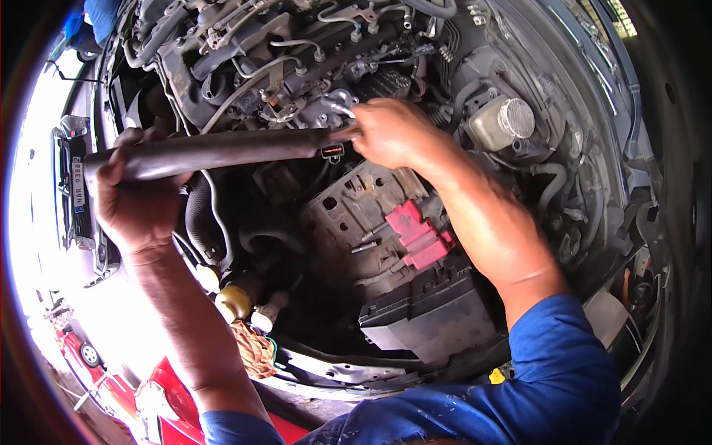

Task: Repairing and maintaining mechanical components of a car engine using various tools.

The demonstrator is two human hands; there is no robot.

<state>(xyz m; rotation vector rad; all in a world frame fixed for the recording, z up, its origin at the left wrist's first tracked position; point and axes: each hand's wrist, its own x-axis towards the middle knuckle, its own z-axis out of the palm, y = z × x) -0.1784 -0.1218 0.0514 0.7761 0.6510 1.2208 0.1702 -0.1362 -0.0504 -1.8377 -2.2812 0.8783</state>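
The left hand [137, 208] has its grip clamped around the left end of a long dark pipe [237, 152], with the fingers curled over the top. At the pipe's right end is the right hand [397, 133], its fingers bent under and partly hidden; I cannot tell whether that grip is clamped on the pipe's end or on something beside it. The pipe itself runs crosswise over the open engine bay, nearly level in view.

Just beyond the pipe, on its far side, lies the engine [259, 67]. On its near side, below the right end, sits a dirty metal tray [356, 189], then a red plastic cover [419, 233], and nearer the person a black box [430, 311]. Below the pipe's left half are a ribbed black hose [200, 211], a yellow cap [234, 302] and a crumpled brown cloth [254, 348]. Right of the pipe, past the right hand, stands a whitish tank [500, 122] with a round lid.
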